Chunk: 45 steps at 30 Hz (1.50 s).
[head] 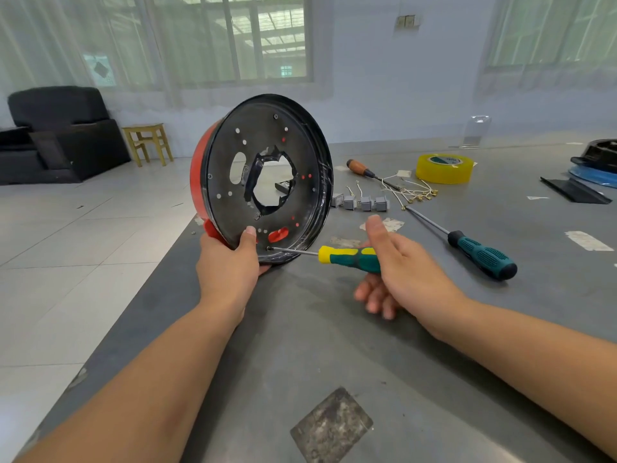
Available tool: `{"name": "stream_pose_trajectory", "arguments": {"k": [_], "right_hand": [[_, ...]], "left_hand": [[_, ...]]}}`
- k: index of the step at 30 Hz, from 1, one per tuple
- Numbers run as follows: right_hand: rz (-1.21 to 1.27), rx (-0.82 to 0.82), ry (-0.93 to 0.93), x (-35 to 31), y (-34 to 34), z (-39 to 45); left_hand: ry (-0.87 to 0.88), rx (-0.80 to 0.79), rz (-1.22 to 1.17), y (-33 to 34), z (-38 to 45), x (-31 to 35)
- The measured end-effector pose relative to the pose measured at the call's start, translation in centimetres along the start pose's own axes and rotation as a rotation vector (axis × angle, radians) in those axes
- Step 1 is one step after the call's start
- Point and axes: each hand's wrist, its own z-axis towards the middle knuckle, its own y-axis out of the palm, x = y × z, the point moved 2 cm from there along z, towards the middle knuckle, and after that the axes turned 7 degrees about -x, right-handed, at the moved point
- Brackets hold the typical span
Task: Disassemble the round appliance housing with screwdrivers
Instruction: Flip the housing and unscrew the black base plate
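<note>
No writing is legible; the print on the tape roll's core is too blurred to read. The round appliance housing, a black perforated metal disc with a jagged central hole and a red plastic outer shell, stands on edge at the left border of the grey table. The left hand grips its lower rim, thumb on the black face. The right hand, just right of the housing, is blurred; it seems loosely closed around the yellow-green screwdriver, whose tip meets a screw near the housing's bottom edge. Further right lie a long teal-handled screwdriver, a wooden-handled screwdriver, grey switches with wires, and the yellow tape roll.
</note>
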Motion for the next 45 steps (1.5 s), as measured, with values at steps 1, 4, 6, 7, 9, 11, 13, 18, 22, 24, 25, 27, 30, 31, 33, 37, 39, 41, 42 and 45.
{"name": "stream_pose_trajectory", "arguments": {"k": [1, 4, 6, 7, 9, 11, 13, 18, 22, 24, 25, 27, 30, 31, 33, 37, 39, 41, 42, 45], "right_hand": [[-0.177, 0.018, -0.014, -0.1, -0.3, 0.0], [-0.510, 0.113, -0.149, 0.1, -1.4, 0.1], [-0.699, 0.131, -0.294, 0.0, -1.8, 0.0], [-0.766, 0.124, -0.376, -0.2, -1.9, -0.2], [-0.772, 0.113, -0.514, -0.6, -2.0, -0.4], [-0.580, 0.085, -0.512, -0.4, -1.7, -0.5], [-0.422, 0.060, -0.404, -0.1, -1.3, -0.5], [-0.465, 0.058, -0.346, -0.2, -1.3, -0.3], [-0.536, 0.051, -0.431, -0.1, -1.6, 0.0], [-0.639, 0.027, -0.454, 0.2, -1.7, 0.0], [-0.647, 0.028, -0.435, 0.2, -1.7, 0.0], [-0.590, 0.038, -0.356, 0.1, -1.8, 0.1], [-0.577, 0.033, -0.330, 0.1, -1.9, 0.2], [-0.574, 0.045, -0.356, 0.1, -1.8, 0.2], [-0.578, 0.058, -0.416, 0.2, -1.9, 0.2], [-0.439, 0.020, -0.378, 0.4, -1.9, 0.5], [-0.416, 0.034, -0.336, 0.1, -2.0, 0.4], [-0.568, 0.041, -0.347, 0.0, -2.0, 0.3], [-0.622, 0.050, -0.376, -0.1, -1.9, 0.2], [-0.550, 0.068, -0.474, -0.1, -1.9, 0.1]], "left_hand": [[0.006, -0.001, 0.008, 0.0, 0.0, 0.0], [0.014, -0.002, 0.035, 0.0, 0.0, 0.0], [0.008, 0.000, 0.066, 0.0, -0.2, 0.3], [0.005, -0.003, 0.085, 0.0, -0.3, 0.4], [0.005, -0.009, 0.096, -0.1, -0.4, 0.4], [0.010, -0.002, 0.084, -0.1, -0.4, 0.3], [0.020, 0.011, 0.082, -0.1, -0.2, 0.1], [0.028, 0.017, 0.063, -0.2, 0.1, -0.3], [0.031, 0.011, 0.054, -0.3, 0.1, -0.3], [0.034, 0.017, 0.050, -0.3, 0.2, -0.3], [0.037, 0.019, 0.047, -0.3, 0.2, -0.3], [0.040, 0.017, 0.045, -0.3, 0.2, -0.3], [0.040, 0.016, 0.026, -0.2, 0.2, -0.3], [0.040, 0.016, 0.016, -0.3, 0.2, -0.4], [0.037, 0.021, 0.011, -0.3, 0.2, -0.4], [0.051, 0.018, -0.004, -0.4, 0.2, -0.4], [0.052, 0.017, -0.006, -0.3, 0.2, -0.4], [0.051, 0.021, -0.007, -0.3, 0.2, -0.4], [0.050, 0.020, -0.011, -0.2, 0.2, -0.4], [0.052, 0.016, -0.024, -0.2, 0.2, -0.4]]}}
